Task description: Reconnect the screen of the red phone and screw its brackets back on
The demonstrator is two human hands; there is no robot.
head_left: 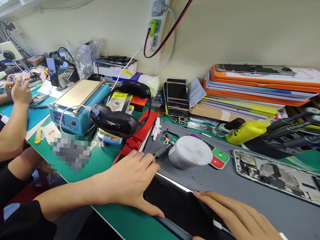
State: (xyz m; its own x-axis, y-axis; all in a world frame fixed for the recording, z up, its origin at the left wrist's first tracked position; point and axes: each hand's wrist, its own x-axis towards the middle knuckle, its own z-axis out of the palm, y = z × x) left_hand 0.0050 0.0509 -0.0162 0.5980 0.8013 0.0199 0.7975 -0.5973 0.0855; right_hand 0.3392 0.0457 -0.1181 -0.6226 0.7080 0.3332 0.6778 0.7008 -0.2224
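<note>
A black, glossy phone screen (179, 204) lies low over the near edge of the grey work mat (277, 212). My left hand (133, 179) grips its left end, thumb along the near side and fingers at the far side. Around its right part is my right hand (243, 223), with fingers on the far edge and the thumb at the near edge. Beyond the screen stands a white lidded tub (191, 152), and a dark pen-like tool (162, 150) leans beside it. An opened phone housing (287, 178) with bare inner parts rests farther right.
A red tool (137, 140), a black headset (116, 120) and a blue heating plate (75, 105) stand left. Boxes (263, 86), a yellow bottle (247, 130) and a tool holder (274, 142) line the back right. Another person's hands (19, 89) are at far left.
</note>
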